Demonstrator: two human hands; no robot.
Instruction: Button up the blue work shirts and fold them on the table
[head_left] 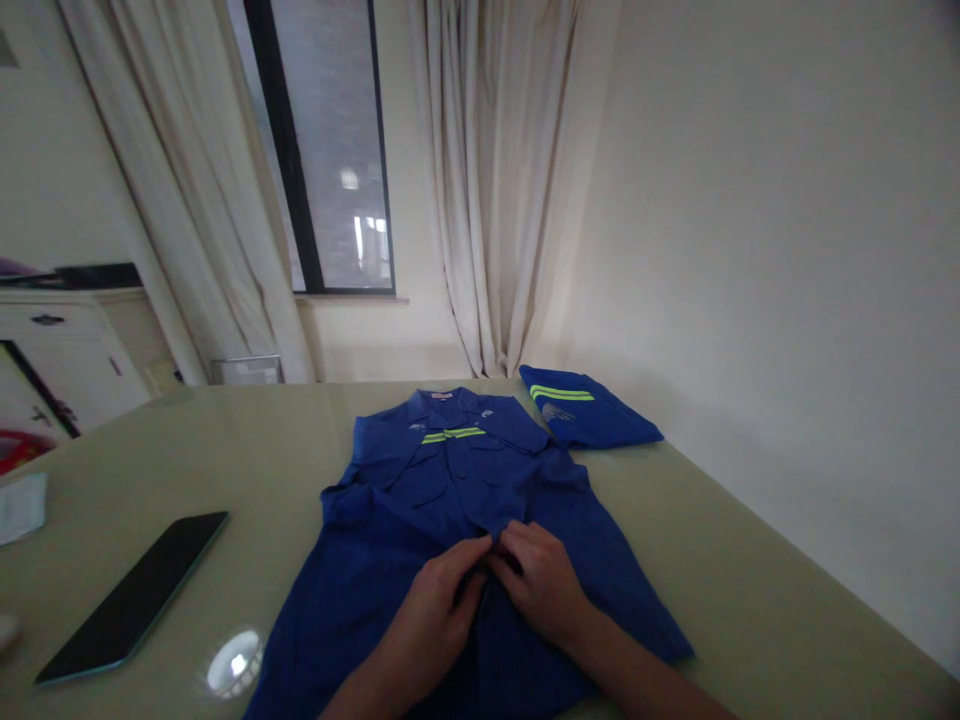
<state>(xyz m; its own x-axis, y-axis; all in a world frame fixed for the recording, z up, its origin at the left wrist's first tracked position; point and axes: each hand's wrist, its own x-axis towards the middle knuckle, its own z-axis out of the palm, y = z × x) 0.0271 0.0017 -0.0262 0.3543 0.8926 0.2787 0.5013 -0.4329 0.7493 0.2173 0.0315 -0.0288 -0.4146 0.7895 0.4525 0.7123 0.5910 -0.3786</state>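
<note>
A blue work shirt with yellow-green stripes across its chest lies front up on the table, collar away from me. My left hand pinches the front edge of the shirt at its middle, thumb and forefinger together. Close against it, my right hand grips the other side of the same front opening. The fingertips of both hands nearly meet, and the bit of cloth or button between them is hidden. Above my hands, a button shows on the front strip between two chest pockets.
A folded blue garment with similar stripes lies at the table's far right, by the wall. On the left are a dark tablet and a pale paper or cloth. The greenish tabletop reflects a lamp. Curtains and a window stand beyond.
</note>
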